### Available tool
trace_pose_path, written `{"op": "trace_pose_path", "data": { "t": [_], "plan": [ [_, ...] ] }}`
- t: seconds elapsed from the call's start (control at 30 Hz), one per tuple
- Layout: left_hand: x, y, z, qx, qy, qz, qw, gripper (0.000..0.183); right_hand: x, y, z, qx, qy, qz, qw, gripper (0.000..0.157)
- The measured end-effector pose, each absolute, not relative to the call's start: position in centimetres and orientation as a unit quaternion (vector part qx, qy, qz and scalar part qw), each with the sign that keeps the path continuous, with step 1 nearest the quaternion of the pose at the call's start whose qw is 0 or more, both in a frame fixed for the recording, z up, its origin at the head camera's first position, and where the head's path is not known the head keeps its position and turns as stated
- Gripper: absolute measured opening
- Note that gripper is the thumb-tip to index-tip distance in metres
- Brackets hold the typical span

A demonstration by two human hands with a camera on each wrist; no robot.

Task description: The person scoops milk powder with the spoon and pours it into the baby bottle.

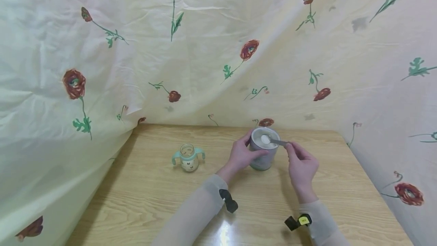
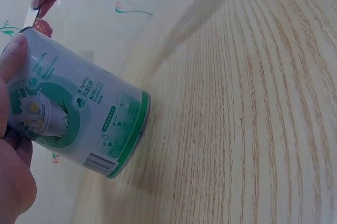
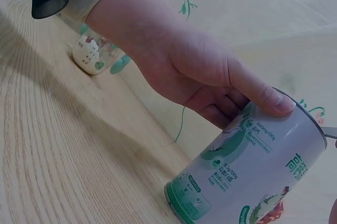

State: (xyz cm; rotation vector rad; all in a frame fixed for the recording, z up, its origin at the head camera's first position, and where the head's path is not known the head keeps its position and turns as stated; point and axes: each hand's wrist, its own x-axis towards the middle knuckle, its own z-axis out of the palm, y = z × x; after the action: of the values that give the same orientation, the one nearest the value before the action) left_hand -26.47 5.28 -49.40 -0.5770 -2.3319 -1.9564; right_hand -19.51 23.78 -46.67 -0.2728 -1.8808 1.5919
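Note:
A white and green powder tin (image 1: 262, 161) stands with its top uncovered near the back of the table. My left hand (image 1: 240, 155) grips it around the upper side, thumb across the front, as the right wrist view also shows on the tin (image 3: 253, 155). Between thumb and fingers, my right hand (image 1: 303, 166) pinches the handle of a grey spoon (image 1: 280, 142). The spoon's bowl is at the tin's opening, with white powder in it. In the left wrist view, the handle (image 2: 31, 18) sticks up past the rim. The tin's contents lower down are hidden.
A clear baby bottle (image 1: 189, 163) with two mint-green handles stands uncapped to the left of the tin. Flower-patterned cloth (image 1: 205, 67) hangs behind the wooden table (image 1: 153, 208) and along both sides. Black cameras are strapped to both wrists.

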Motion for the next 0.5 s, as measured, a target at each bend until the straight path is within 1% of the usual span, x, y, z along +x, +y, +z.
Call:
{"op": "trace_pose_path", "data": {
  "t": [0.17,0.5],
  "plan": [
    [-26.51,5.26,-49.4,-0.189,-0.754,-0.629,0.022,0.093,-20.06,24.44,-47.6,-0.109,-0.712,0.618,0.314,0.026],
    [-26.25,5.16,-49.07,-0.181,-0.762,-0.622,0.01,0.094,-19.79,24.33,-47.24,-0.127,-0.668,0.672,0.294,0.031]
  ]
}}
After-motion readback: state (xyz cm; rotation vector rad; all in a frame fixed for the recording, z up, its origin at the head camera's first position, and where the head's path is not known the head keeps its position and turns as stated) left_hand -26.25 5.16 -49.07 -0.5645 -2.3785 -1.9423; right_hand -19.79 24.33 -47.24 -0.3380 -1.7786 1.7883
